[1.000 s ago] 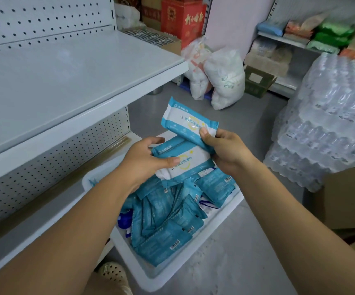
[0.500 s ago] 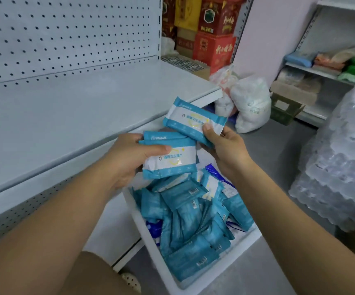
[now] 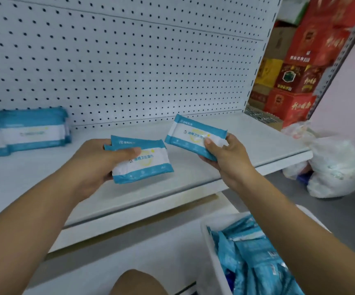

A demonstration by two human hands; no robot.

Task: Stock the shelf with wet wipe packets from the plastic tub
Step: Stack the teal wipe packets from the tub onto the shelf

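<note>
My L hand [image 3: 100, 160] grips two soft blue & white wet wipe packets [image 3: 142, 165] over the flat white metal shelf [image 3: 251, 135], near its front edge. My R hand [image 3: 225, 160] pinches one more packet [image 3: 190, 133] just beside them. Other packets [image 3: 32, 130] stand at the shelf's back left, & the white plastic tub [image 3: 211, 248] sits below the front edge, R side.

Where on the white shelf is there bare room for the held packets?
Bare: white metal shelf board from the stacked blue-and-white wipe packets at far left to its right end. Crowded: white plastic tub below, full of packets.
</note>
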